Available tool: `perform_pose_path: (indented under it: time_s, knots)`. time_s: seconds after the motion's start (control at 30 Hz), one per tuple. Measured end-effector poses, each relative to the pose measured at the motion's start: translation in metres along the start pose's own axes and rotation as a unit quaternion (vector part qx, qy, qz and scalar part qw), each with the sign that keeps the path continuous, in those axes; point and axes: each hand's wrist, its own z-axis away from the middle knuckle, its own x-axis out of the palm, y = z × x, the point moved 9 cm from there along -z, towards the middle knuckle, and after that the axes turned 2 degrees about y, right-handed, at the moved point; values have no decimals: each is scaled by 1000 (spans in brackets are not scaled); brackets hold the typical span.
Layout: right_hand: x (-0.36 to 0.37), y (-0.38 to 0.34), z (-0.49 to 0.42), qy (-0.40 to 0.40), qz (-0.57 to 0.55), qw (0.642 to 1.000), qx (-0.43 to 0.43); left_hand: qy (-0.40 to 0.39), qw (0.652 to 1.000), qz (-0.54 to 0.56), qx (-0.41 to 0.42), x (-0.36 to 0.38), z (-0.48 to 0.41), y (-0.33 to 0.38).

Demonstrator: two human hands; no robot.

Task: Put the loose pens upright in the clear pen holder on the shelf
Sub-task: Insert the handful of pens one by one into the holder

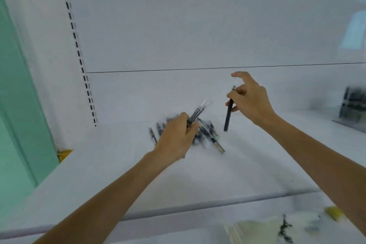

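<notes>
- A few pens are gripped in the left hand, over the loose pile on the shelf.
- One black pen is pinched, nearly upright, by the right hand.
- The clear pen holder is seen far right, well apart.

Looks like a shop: white display shelf, slotted rail upper left, loose pens centre, stocked pen holder far right.
</notes>
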Motion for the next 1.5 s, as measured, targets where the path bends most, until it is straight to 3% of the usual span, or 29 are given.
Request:
perform_pose_path:
  time_s: [0.1,0.23,0.43,0.63,0.77,0.9,1.1,1.37,1.5]
  knots:
    - [-79,24,12,65,29,997,15,-33,999,12,39,52,-9,55]
    - [-178,57,39,82,88,992,29,-47,996,9,74,119,-13,134]
    - [-334,111,79,107,177,975,82,-91,988,98,79,234,-4,245]
    - [-424,159,114,117,177,969,129,-115,979,139,90,305,-2,317]
    - [-467,158,96,159,205,962,80,-106,976,170,81,325,-23,337]
    - [-477,183,68,205,150,965,65,-132,975,169,55,345,-47,332]
    - [-452,206,-4,164,139,976,24,-126,980,142,68,350,-93,339]
    - [-449,222,-73,173,92,979,-56,-108,981,161,9,368,-113,325]
    - [-437,230,-96,136,100,976,-137,-75,980,181,-31,368,-115,318]
